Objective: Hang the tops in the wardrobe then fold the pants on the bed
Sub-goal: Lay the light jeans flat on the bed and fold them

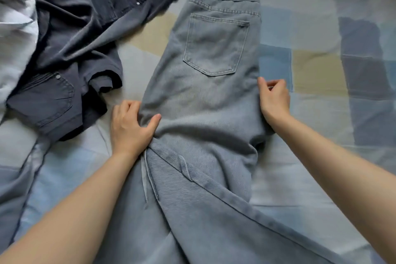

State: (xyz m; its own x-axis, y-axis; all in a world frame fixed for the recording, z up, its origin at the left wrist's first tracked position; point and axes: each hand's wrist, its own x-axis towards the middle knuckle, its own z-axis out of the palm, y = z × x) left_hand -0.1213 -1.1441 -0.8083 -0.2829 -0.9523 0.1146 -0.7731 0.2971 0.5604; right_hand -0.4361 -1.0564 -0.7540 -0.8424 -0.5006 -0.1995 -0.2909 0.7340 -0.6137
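Note:
Light grey-blue jeans (205,96) lie lengthwise on the bed, folded in half along the legs, waistband at the far end and a back pocket facing up. My left hand (130,124) grips the jeans' left edge at the crotch, thumb on top and fingers tucked under the fabric. At the right edge, level with the seat, my right hand (274,98) holds the denim with curled fingers. The legs run toward me and out of the bottom of the view.
Dark navy pants (70,45) with silver rivets lie crumpled at the upper left. A white-grey cloth (15,34) bunches at the left edge. The bedsheet (321,60) has a patchwork of blue, grey and beige squares.

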